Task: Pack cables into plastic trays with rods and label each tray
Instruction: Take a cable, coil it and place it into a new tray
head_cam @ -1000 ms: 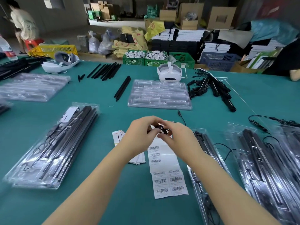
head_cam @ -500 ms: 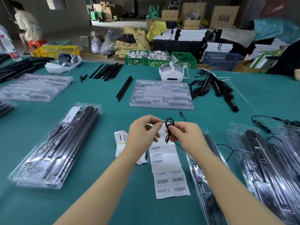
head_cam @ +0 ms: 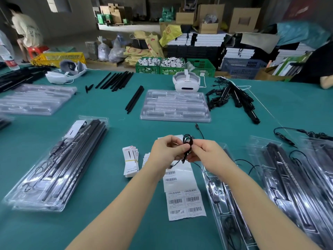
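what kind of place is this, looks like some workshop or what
Most likely a small packing workshop or warehouse: clear plastic trays and loose black rods lie on a green table, a barcode label sheet by them, with cardboard boxes stacked behind.

even, soft overhead light with faint shadows on the counter (head_cam: 126, 222). glare streaks the plastic trays (head_cam: 297, 186) (right side especially). edges bow and blur.

Teal table (head_cam: 126, 222); behind it crates (head_cam: 201, 67), stacked boxes (head_cam: 245, 18), sacks (head_cam: 138, 51) on grey floor (head_cam: 126, 29); dim walls.
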Demonstrator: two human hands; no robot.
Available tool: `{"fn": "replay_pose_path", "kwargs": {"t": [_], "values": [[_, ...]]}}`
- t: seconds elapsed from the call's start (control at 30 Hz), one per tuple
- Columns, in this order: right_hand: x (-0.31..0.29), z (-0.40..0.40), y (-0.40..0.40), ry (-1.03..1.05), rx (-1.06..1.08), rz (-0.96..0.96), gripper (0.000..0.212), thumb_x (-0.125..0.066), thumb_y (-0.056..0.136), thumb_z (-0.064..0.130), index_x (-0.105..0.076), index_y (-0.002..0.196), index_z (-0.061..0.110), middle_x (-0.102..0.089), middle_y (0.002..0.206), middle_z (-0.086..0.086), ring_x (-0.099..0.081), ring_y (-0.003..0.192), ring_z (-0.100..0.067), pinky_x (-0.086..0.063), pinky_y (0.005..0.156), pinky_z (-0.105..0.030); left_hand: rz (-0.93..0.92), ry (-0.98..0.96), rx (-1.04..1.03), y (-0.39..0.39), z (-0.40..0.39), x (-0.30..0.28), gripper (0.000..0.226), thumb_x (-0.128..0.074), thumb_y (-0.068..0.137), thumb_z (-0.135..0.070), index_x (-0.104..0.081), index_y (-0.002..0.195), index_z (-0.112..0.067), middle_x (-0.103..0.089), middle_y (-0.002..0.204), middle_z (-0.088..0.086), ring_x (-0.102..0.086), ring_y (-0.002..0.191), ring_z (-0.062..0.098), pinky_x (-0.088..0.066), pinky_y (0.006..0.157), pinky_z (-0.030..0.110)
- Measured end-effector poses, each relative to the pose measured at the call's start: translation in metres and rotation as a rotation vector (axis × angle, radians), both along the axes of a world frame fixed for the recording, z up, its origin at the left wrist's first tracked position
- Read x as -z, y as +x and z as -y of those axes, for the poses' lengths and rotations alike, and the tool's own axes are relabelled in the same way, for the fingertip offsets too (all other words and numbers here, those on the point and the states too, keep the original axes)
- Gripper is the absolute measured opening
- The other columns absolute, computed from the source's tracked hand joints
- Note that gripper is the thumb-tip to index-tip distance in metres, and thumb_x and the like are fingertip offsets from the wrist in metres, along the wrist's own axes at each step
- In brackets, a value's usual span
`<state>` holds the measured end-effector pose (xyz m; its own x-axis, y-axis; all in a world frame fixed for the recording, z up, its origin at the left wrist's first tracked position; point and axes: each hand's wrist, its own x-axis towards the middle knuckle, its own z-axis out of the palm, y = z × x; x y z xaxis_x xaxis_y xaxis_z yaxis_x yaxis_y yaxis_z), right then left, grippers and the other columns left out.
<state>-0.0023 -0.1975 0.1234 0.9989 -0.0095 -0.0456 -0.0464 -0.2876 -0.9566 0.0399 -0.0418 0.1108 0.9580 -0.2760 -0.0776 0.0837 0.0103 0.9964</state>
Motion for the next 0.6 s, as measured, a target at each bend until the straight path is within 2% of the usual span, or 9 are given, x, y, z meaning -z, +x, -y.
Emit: {"fn": "replay_pose_path", "kwargs": {"t": [0.07,0.13,0.23,0.37,0.43,0.5,0.57,0.6], "values": [[0.0,0.001,-0.002,-0.069,-0.078,0.02,0.03,-0.053,0.096,0.003,-0.069,0.106,0.026,-0.076,0.094,0.005,-0.071,0.09,-0.015,-0.056,0.088,-0.033,-0.009,-0.011,0.011,0.003,-0.001,-0.001,0.017,-0.083,0.079,-0.01,-0.067,0.077,-0.014,-0.067,0.066,0.001,-0.06,0.06,0.019,-0.05,0.061,0.026],[0.001,0.001,-0.005,-0.16,-0.084,0.054,0.03,-0.067,0.089,0.013,-0.064,0.11,0.034,-0.076,0.096,0.012,-0.071,0.092,-0.015,-0.056,0.088,-0.034,0.01,0.008,0.012,0.005,-0.001,-0.002,0.017,-0.084,0.079,-0.013,-0.068,0.073,-0.018,-0.067,0.066,0.0,-0.059,0.059,0.015,-0.048,0.058,0.022],[0.003,-0.004,-0.006,-0.189,0.009,0.097,0.027,-0.074,0.085,0.024,-0.062,0.105,0.038,-0.075,0.086,0.009,-0.069,0.079,-0.019,-0.059,0.079,-0.036,0.054,0.036,-0.007,0.005,0.002,-0.004,0.019,-0.085,0.077,-0.015,-0.067,0.071,-0.019,-0.066,0.063,-0.002,-0.055,0.054,0.011,-0.044,0.054,0.015],[0.007,-0.007,-0.005,-0.248,0.139,0.165,0.012,-0.067,0.09,0.02,-0.062,0.09,0.031,-0.072,0.068,0.005,-0.065,0.06,-0.009,-0.052,0.06,-0.019,0.122,0.065,0.007,0.001,0.004,-0.006,0.015,-0.083,0.08,-0.015,-0.069,0.075,-0.013,-0.066,0.068,0.002,-0.056,0.061,0.01,-0.047,0.061,0.017],[0.009,-0.005,-0.003,-0.211,0.162,0.153,0.012,-0.067,0.09,0.015,-0.063,0.09,0.027,-0.072,0.068,0.003,-0.065,0.058,-0.008,-0.052,0.058,-0.018,0.134,0.072,0.028,-0.002,0.004,-0.005,0.009,-0.076,0.087,-0.021,-0.073,0.083,-0.015,-0.069,0.076,0.007,-0.055,0.063,0.012,-0.047,0.058,0.019],[0.01,-0.003,-0.001,-0.159,0.181,0.126,0.011,-0.068,0.09,0.012,-0.065,0.093,0.023,-0.073,0.069,0.003,-0.065,0.057,-0.008,-0.054,0.06,-0.021,0.175,0.151,0.026,-0.003,0.003,0.0,0.01,-0.068,0.093,-0.03,-0.074,0.087,-0.025,-0.068,0.074,-0.005,-0.05,0.057,0.008,-0.042,0.051,0.017],[0.01,0.001,0.001,-0.112,0.209,0.101,0.008,-0.069,0.09,0.011,-0.064,0.095,0.016,-0.073,0.07,0.002,-0.065,0.055,-0.008,-0.055,0.058,-0.021,0.232,0.255,0.017,-0.003,0.0,0.008,0.01,-0.063,0.095,-0.032,-0.071,0.09,-0.031,-0.067,0.075,-0.021,-0.054,0.061,-0.003,-0.042,0.058,0.015],[0.01,0.002,0.003,-0.078,0.223,0.095,0.008,-0.069,0.089,0.01,-0.064,0.096,0.012,-0.074,0.071,-0.001,-0.064,0.054,-0.009,-0.054,0.056,-0.02,0.247,0.309,0.039,-0.003,-0.003,0.013,0.008,-0.063,0.096,-0.032,-0.069,0.091,-0.032,-0.067,0.077,-0.024,-0.057,0.066,-0.005,-0.044,0.063,0.018]]}}
